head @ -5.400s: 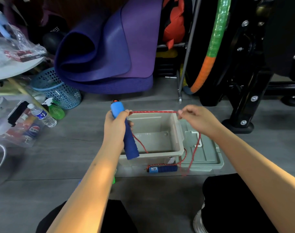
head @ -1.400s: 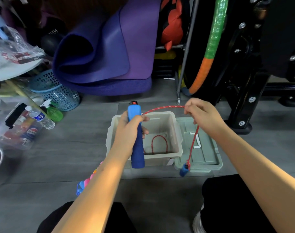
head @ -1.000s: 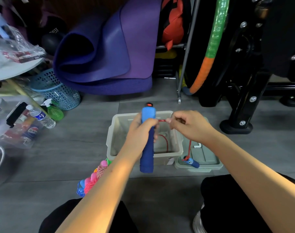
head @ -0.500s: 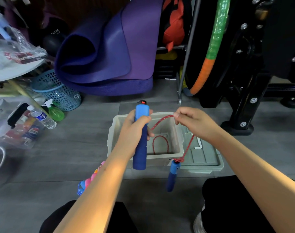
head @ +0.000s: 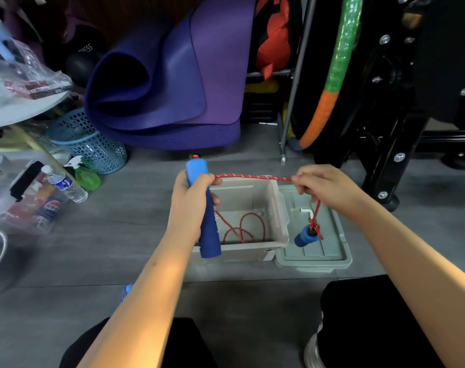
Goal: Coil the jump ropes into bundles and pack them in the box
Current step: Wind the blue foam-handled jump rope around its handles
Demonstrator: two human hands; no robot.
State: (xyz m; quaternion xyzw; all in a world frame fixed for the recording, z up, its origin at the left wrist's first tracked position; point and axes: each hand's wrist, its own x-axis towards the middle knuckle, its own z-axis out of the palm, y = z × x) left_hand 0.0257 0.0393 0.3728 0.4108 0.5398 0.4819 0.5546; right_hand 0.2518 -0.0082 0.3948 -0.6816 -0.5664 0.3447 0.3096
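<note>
The left hand point(head: 191, 205) wraps its grip around a blue handle point(head: 203, 211) held nearly upright over the box's point(head: 279, 208) near-left corner. From the handle's top the red rope point(head: 252, 177) runs taut to the right hand point(head: 324, 189), whose grip pinches it above the grey lid point(head: 332, 251). Below that pinch the rope drops to a knot at the second blue handle point(head: 305, 236), which dangles over the lid. A slack loop of rope lies inside the box on the floor.
</note>
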